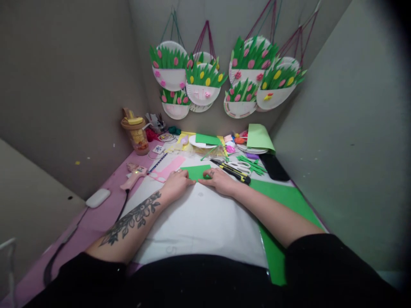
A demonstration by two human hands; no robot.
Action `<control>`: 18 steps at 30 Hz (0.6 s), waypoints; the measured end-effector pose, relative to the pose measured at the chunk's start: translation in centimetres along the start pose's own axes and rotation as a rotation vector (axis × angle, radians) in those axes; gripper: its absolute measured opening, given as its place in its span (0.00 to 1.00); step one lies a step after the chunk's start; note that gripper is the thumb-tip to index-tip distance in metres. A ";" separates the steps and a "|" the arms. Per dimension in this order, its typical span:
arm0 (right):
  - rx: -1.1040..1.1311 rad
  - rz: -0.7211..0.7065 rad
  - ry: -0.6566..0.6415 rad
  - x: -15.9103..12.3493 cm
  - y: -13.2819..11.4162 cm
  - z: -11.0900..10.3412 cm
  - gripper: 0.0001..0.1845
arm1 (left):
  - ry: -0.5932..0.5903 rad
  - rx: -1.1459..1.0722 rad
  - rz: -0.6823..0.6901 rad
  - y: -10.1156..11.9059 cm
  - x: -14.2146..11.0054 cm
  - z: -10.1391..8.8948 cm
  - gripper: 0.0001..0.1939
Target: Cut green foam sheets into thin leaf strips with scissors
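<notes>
Small green paper [195,172] touched at near edge by left hand [177,185] and right hand [220,182]; long axis sideways, neither nearer. Pinched or merely pressed: cannot be told.

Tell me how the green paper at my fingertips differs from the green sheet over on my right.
The green paper looks much smaller than the green sheet. Your left hand and right hand are on the green paper, while your right forearm crosses over the green sheet. Both are a similar bright green.
</notes>
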State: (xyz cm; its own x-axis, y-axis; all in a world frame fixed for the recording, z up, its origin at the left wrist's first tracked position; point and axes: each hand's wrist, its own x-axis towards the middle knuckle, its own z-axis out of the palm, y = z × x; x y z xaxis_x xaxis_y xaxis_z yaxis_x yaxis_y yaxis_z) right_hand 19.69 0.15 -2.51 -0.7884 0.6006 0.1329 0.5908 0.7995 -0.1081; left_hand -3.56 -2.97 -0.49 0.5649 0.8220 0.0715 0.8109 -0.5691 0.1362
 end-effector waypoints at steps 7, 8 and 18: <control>-0.083 0.155 0.014 -2.4 0.4 -0.5 0.16 | -0.055 0.143 -0.094 0.4 -1.4 -1.1 0.15; -0.104 0.162 0.012 -2.7 0.4 -0.6 0.16 | -0.073 0.163 -0.103 0.5 -1.6 -1.3 0.15; -0.186 0.304 -0.015 -2.8 -0.6 -1.0 0.15 | -0.136 0.259 -0.153 1.5 -1.6 -1.6 0.14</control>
State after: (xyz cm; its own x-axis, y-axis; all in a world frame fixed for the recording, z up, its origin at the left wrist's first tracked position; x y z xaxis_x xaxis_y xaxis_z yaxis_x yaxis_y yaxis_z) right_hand 21.79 -2.00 -1.80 -0.5731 0.8124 0.1076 0.8190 0.5723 0.0412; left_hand -3.49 -5.09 1.20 0.4349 0.8981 -0.0652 0.8898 -0.4397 -0.1222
